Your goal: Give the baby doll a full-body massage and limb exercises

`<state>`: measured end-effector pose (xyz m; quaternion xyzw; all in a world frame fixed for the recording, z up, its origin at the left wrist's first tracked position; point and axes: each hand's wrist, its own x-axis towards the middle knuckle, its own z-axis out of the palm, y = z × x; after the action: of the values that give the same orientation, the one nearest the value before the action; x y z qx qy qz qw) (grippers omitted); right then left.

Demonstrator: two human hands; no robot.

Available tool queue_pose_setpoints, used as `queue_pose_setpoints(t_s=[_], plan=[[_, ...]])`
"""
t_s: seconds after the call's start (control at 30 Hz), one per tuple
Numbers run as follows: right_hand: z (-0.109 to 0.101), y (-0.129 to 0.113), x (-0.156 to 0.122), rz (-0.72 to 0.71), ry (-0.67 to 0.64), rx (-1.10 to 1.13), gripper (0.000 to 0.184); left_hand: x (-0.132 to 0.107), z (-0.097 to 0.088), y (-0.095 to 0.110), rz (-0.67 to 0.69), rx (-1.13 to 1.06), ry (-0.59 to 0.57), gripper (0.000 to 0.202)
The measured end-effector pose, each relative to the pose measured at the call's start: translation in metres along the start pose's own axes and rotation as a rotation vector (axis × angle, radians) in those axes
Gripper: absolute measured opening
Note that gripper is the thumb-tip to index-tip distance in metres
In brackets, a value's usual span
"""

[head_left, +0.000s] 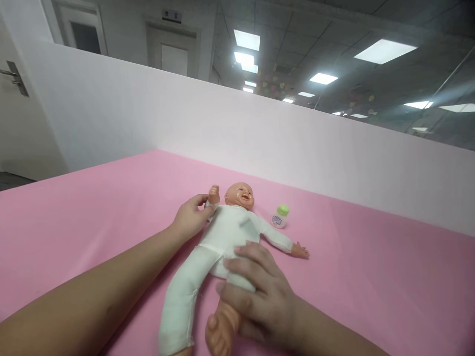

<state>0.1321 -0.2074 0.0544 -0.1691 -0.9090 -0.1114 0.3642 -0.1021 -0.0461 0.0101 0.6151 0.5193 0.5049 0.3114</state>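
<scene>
A baby doll [232, 230] with a white cloth body lies on its back on a pink surface [356, 287], its head away from me. My left hand [191, 216] is closed round the doll's forearm at the left, just below its raised plastic hand. My right hand [265, 287] is wrapped over the doll's bent leg on the right, whose bare foot points towards me. The other leg stretches out straight, its foot cut off by the lower edge of the picture. Beside the doll's outstretched arm stands a small clear bottle [279, 220] with a green cap.
A white partition [297, 148] runs along the far edge of the pink surface. Beyond it are doors and a ceiling with bright light panels. At the far left is a door with a metal handle [17, 76].
</scene>
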Motion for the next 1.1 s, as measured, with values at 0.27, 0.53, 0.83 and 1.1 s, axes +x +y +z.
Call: queue_pose_setpoints(t_s=[0.27, 0.53, 0.83, 1.1], plan=[[0.021, 0.035, -0.017, 0.283, -0.059, -0.15, 0.053, -0.011, 0.007, 0.008, 0.244, 0.344, -0.094, 0.044], [0.024, 0.046, -0.016, 0.448, -0.045, 0.012, 0.04, -0.013, 0.008, 0.01, 0.233, 0.352, -0.099, 0.046], [0.021, 0.046, -0.019, 0.409, 0.021, 0.013, 0.025, -0.013, 0.01, 0.011, 0.201, 0.359, -0.085, 0.049], [0.015, 0.009, -0.01, 0.152, 0.041, -0.017, 0.043, -0.011, 0.011, 0.006, 0.176, 0.26, -0.022, 0.056]])
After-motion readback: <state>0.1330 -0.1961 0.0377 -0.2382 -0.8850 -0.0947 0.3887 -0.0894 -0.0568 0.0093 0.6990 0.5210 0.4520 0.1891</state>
